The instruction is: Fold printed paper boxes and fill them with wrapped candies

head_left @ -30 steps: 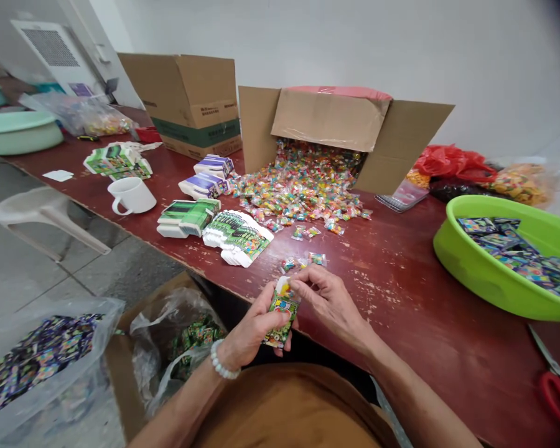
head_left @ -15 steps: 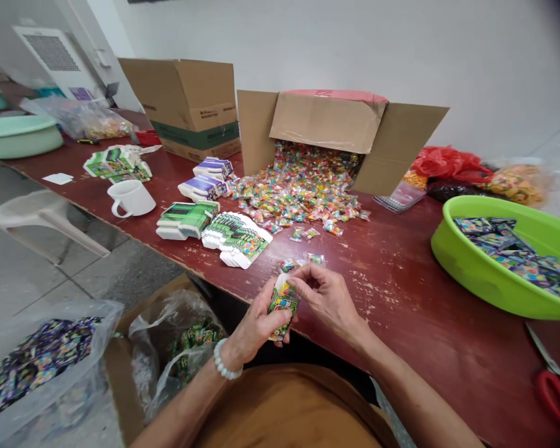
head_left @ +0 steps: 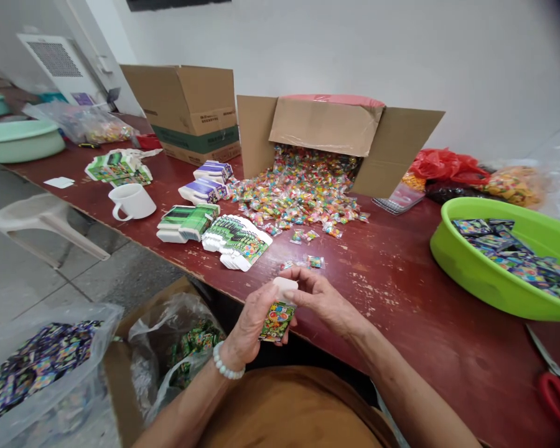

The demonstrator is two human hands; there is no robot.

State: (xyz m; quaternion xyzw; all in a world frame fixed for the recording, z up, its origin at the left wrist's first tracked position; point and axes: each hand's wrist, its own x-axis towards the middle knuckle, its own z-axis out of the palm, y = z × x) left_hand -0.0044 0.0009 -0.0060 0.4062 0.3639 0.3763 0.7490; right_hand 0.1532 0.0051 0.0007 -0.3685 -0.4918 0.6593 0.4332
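A small printed green candy box [head_left: 277,322] is gripped in my left hand [head_left: 251,323], just off the table's front edge. Its white end flap [head_left: 285,284] stands up between my hands. The fingers of my right hand [head_left: 322,298] pinch at the top of the box beside that flap. A few wrapped candies [head_left: 314,261] lie on the table just beyond my right hand. Farther off, a fanned stack of flat green boxes [head_left: 242,239] sits left of a large pile of wrapped candies [head_left: 303,190] spilling from a cardboard carton [head_left: 324,127].
A lime green basin [head_left: 476,274] of dark packets stands at the right, near red-handled scissors [head_left: 557,395]. To the left are a white mug [head_left: 133,200], purple boxes [head_left: 203,188] and another carton [head_left: 191,118]. Plastic bags [head_left: 42,373] of packets sit below the table edge.
The white flap, earlier tilted back from the opening with yellow showing inside, now hides the opening. My right fingers have shifted slightly onto the flap, and the box has turned a little.
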